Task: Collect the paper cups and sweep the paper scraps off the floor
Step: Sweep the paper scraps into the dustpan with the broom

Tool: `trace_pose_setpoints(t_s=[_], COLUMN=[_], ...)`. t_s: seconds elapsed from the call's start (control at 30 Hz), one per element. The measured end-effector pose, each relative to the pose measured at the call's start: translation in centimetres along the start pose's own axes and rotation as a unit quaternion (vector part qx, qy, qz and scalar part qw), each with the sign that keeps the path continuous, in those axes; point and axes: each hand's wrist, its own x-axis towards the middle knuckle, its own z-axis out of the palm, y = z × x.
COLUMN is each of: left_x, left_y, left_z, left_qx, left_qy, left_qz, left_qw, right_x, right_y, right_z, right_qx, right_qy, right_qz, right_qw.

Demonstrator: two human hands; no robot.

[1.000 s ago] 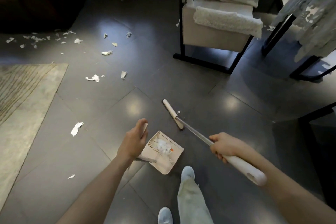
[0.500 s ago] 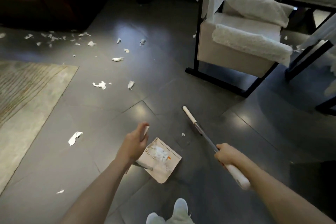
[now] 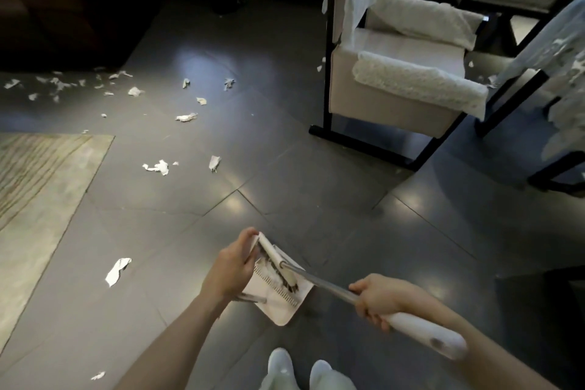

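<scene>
The left hand (image 3: 232,266) grips the dustpan (image 3: 280,307) by its handle, fingers curled round it and thumb up by the pan's top edge. The right hand (image 3: 375,301) is wrapped tight round the broom (image 3: 276,258), just where the metal shaft meets the white grip. The broom's head lies across the dustpan, with its dark bristles against the comb teeth. The pan sits low over the grey tiled floor (image 3: 316,199), just ahead of the person's white shoes (image 3: 280,364); I cannot tell whether it touches the tiles.

Paper scraps (image 3: 117,271) lie spread over the floor: one left of the pan near the rug's (image 3: 38,187) edge, two more (image 3: 158,167) beyond the rug's far corner, and a thick scatter (image 3: 60,84) along the foot of the dark sofa (image 3: 47,9). A few bits (image 3: 319,67) lie by the pale chair (image 3: 402,73).
</scene>
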Motion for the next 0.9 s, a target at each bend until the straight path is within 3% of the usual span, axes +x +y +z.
trace_pose_setpoints(t_s=[0.17, 0.47, 0.7, 0.9], left_x=[1.9, 11.6, 18.1, 25.0], left_y=[-0.5, 0.4, 2.8, 4.7], left_z=[-1.7, -3.8, -4.6, -6.9], left_qx=[0.008, 0.007, 0.008, 0.001], left_qy=[0.021, 0.052, 0.115, 0.135], left_qz=[0.007, 0.029, 0.002, -0.008], left_qw=[1.0, 0.998, 0.993, 0.991], right_x=[-2.1, 2.9, 5.0, 6.9], right_y=[-3.0, -7.6, -11.6, -16.8], right_z=[-2.4, -12.8, -21.7, -28.2], right_qx=[-0.016, 0.103, 0.183, 0.155], right_qy=[0.036, 0.106, 0.104, 0.086], right_qz=[-0.03, -0.038, -0.024, -0.027], right_qw=[0.999, 0.988, 0.977, 0.984])
